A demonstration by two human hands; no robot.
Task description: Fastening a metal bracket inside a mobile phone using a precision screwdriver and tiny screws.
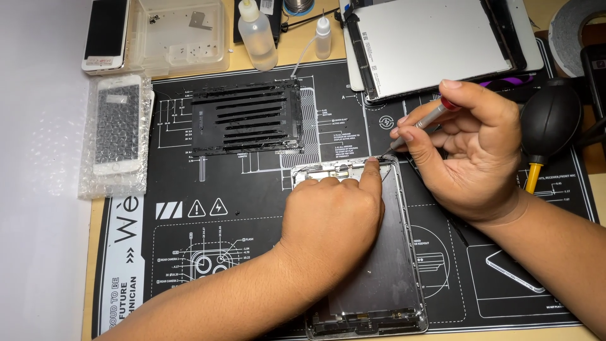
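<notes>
An opened tablet housing (398,252) lies on a black printed work mat (252,189), its silver frame showing. My left hand (331,218) rests on the housing, index finger pressing down near its top right corner. My right hand (470,148) holds a slim grey screwdriver with a red cap (424,121) in a pencil grip, its tip at that same corner beside my left fingertip. A black ribbed battery panel (246,119) lies on the mat, left of the hands.
A display panel (432,41) lies face down at the top. A black air blower with a yellow nozzle (548,123) sits right. Two clear bottles (257,35), a clear plastic tray (180,38), and phones (117,123), one in bubble wrap, occupy the top left.
</notes>
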